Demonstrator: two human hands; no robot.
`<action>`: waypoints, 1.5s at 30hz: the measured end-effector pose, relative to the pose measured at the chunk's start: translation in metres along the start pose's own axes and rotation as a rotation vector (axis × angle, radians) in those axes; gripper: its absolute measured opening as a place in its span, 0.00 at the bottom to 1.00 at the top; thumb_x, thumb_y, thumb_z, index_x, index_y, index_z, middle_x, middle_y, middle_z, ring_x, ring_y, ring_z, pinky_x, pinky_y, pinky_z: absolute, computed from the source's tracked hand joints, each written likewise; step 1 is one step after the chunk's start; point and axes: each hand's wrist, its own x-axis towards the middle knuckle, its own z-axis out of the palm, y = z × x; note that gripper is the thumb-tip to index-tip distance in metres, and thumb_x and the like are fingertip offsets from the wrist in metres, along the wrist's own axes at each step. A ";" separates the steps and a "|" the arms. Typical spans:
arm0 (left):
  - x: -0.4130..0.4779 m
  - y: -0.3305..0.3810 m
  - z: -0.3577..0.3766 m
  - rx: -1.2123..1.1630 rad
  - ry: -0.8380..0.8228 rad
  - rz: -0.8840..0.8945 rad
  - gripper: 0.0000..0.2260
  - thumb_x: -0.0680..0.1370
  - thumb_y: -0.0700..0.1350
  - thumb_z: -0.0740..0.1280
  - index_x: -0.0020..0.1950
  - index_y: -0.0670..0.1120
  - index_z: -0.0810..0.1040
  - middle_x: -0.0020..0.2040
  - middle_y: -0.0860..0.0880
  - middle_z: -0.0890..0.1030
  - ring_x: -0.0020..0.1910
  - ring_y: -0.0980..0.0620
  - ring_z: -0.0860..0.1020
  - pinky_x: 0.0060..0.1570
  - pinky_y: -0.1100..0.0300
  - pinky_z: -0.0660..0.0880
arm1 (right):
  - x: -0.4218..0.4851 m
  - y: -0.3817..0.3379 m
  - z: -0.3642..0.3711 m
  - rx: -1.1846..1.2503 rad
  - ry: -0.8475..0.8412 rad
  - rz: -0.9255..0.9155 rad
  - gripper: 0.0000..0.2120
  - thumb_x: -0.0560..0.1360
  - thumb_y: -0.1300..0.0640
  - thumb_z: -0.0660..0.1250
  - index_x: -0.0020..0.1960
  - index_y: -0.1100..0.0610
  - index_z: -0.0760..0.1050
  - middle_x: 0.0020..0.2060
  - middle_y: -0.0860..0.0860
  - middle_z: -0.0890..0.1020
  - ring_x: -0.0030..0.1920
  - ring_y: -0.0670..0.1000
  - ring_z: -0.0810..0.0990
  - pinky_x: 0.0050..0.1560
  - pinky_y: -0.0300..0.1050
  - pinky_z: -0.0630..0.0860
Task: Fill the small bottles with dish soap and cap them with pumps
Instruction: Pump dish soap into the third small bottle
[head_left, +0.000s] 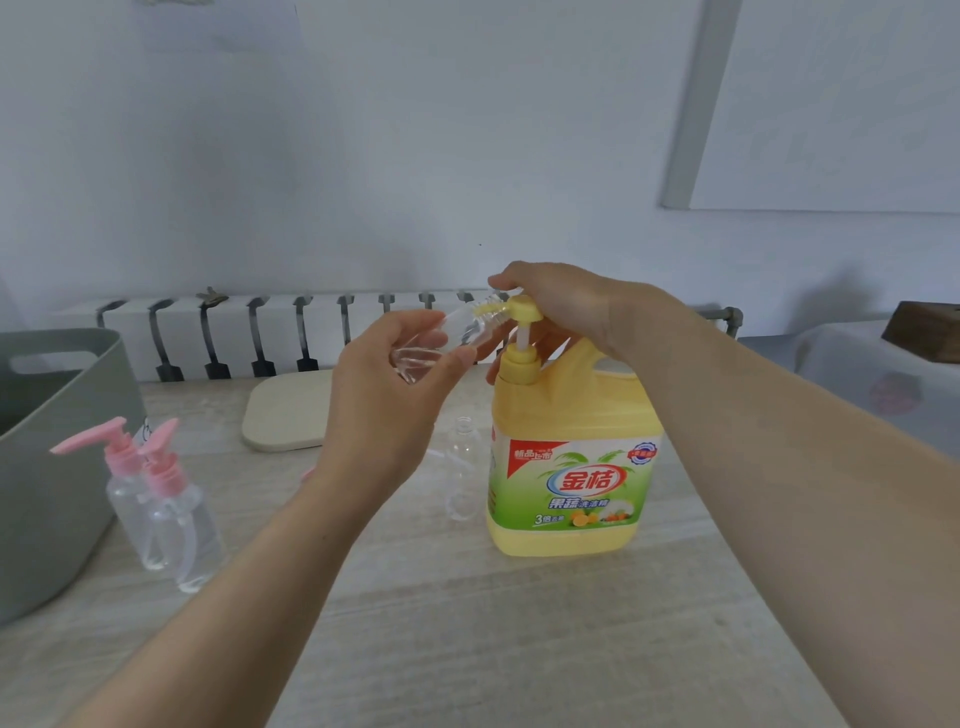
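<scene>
Left grip (384, 384) pinching small bottle (415, 358) against pump head (525, 312) of dish soap jug (566, 467), right grip (561, 306) wrapping it; uncapped bottle (461, 467) left of jug.

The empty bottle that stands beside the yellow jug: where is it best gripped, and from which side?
Probably round the body of the empty bottle, below the neck, coming from the left: it stands upright with its mouth uncapped, and the jug is close on its right.

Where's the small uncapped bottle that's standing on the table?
Head view, centre: the uncapped bottle stands just left of the yellow dish soap jug, below the left hand.
</scene>
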 end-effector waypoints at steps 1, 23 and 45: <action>0.000 0.000 0.000 0.000 -0.001 -0.001 0.15 0.74 0.50 0.73 0.59 0.54 0.77 0.49 0.59 0.81 0.45 0.67 0.79 0.40 0.79 0.71 | 0.000 -0.001 0.001 -0.016 0.014 -0.010 0.28 0.79 0.44 0.52 0.46 0.60 0.85 0.40 0.54 0.86 0.56 0.64 0.80 0.61 0.54 0.76; 0.003 -0.003 0.000 0.021 -0.035 0.005 0.16 0.74 0.49 0.73 0.61 0.52 0.77 0.49 0.60 0.80 0.46 0.70 0.77 0.39 0.80 0.69 | 0.000 -0.003 0.011 -0.086 0.062 -0.032 0.23 0.79 0.56 0.51 0.59 0.68 0.78 0.35 0.48 0.86 0.42 0.51 0.81 0.40 0.37 0.78; 0.004 0.004 0.000 0.026 -0.028 0.006 0.15 0.75 0.48 0.72 0.61 0.52 0.77 0.51 0.58 0.80 0.48 0.70 0.76 0.41 0.80 0.69 | -0.002 -0.001 0.004 -0.014 0.042 -0.034 0.23 0.77 0.51 0.52 0.53 0.63 0.81 0.38 0.51 0.86 0.44 0.56 0.81 0.50 0.47 0.79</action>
